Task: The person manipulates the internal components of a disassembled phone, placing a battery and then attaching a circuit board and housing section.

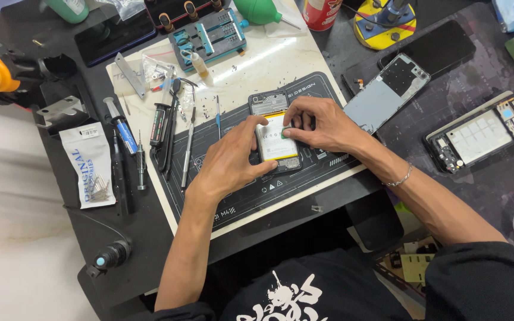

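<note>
Black sleeves and a printed black shirt (281, 294) fill the lower edge; both forearms reach forward to an opened phone (275, 134) lying back-up on a dark work mat (251, 199) at the middle of the table (483, 178). Left hand (233, 160): its grip is partly closed, thumb pressed against the lower right edge of the phone and fingers steadying its left side. Right hand (319, 125): fingers curled down, fingertips (290, 119) pinching at a small green tab on the right margin of the battery (276, 138); whether the tab is truly held cannot be told.

Risks, as judged from this posture: a hard or skewed pull could bend or puncture the battery, or tear the tab; a slip of the left thumb could let the phone skid across the mat towards the screwdrivers (141, 157) and tweezers (188, 148) just to its left.

Appearance: slim black frame, rear cover off, dark circuit board across the top, pale battery with a yellow band at each end filling the middle. A grey back cover (382, 95) lies just to the right.
</note>
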